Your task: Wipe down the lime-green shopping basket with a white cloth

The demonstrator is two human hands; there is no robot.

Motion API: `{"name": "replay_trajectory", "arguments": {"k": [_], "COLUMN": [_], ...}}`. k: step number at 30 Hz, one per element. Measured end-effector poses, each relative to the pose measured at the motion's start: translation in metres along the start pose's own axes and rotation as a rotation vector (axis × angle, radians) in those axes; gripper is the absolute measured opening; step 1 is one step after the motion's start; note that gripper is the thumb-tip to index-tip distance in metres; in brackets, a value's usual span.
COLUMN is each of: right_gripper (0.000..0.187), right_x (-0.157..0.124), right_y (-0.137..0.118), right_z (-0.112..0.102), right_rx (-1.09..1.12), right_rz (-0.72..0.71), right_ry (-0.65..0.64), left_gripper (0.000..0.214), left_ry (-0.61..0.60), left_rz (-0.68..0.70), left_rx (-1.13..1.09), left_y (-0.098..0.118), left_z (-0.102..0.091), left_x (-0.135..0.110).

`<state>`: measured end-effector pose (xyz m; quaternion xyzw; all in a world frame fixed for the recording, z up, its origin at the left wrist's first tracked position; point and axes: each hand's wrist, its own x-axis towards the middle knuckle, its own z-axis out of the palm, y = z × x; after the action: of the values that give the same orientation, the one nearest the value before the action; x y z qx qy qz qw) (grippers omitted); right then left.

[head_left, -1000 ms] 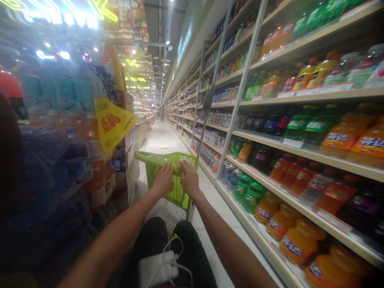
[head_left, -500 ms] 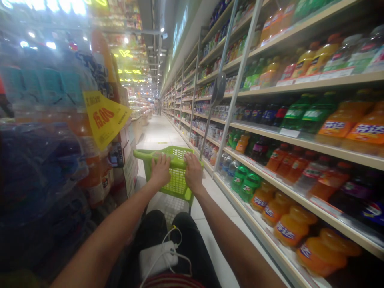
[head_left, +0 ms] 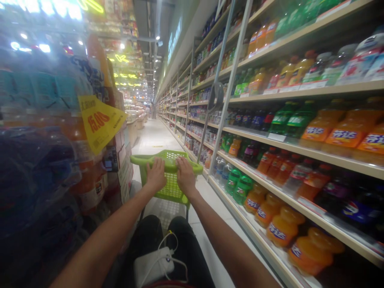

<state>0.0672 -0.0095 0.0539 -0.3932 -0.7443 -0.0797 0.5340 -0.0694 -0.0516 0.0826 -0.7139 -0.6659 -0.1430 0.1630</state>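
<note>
A bright green shopping cart [head_left: 171, 187] with a perforated plastic basket stands in front of me on the aisle floor. My left hand [head_left: 156, 175] is closed over the near bar of its handle [head_left: 196, 168], left of the middle. Close by on the right, my right hand [head_left: 185, 175] grips the same bar, its fingers curled over the top. Both forearms reach forward over my legs. A white power bank [head_left: 147, 266] with white cables rests at my lap. Little of the basket's inside can be seen past the hands.
Tall shelves [head_left: 258, 134] of soft drink bottles line the right side. Stacked bottle packs [head_left: 39, 160] crowd the left, with a yellow price sign [head_left: 102, 124] sticking out. Between them the pale tiled aisle [head_left: 156, 134] runs far ahead. A round grey fixture [head_left: 215, 97] stands out by a shelf post.
The view has turned slightly to the right, so the cart, hands, price sign and shelf bottles sit further left in the picture. Both hands keep their hold on the cart's handle.
</note>
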Motion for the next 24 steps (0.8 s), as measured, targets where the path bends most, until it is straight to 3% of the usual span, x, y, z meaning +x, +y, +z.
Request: {"name": "replay_trajectory", "arguments": {"k": [4,8,12,18,24], "right_gripper": [0.048,0.047,0.044,0.050,0.050], "right_x": [-0.004,-0.005,-0.006,-0.011,-0.005], "right_y": [-0.014,0.007,0.030,0.012,0.021], "right_z": [0.013,0.002,-0.016,-0.004,-0.008], "right_rx": [0.000,-0.021,-0.073,-0.043,-0.019], "right_rz": [-0.096,-0.101,-0.007,-0.028,-0.045], "right_ry": [-0.020,0.016,0.107,0.065,0.052], "left_gripper": [0.069,0.074,0.074,0.076,0.077], "left_ry": [0.032,0.041,0.032,0.015,0.047], "left_rz": [0.023,0.034,0.051,0.030,-0.038], "left_rx": [0.000,0.014,0.008,-0.010,-0.021], "left_y": [-0.003,-0.011,-0.005,0.012,-0.003], "left_z": [0.000,0.002,0.003,0.004,0.008], "left_x": [-0.001,-0.002,-0.004,-0.003,-0.006]}}
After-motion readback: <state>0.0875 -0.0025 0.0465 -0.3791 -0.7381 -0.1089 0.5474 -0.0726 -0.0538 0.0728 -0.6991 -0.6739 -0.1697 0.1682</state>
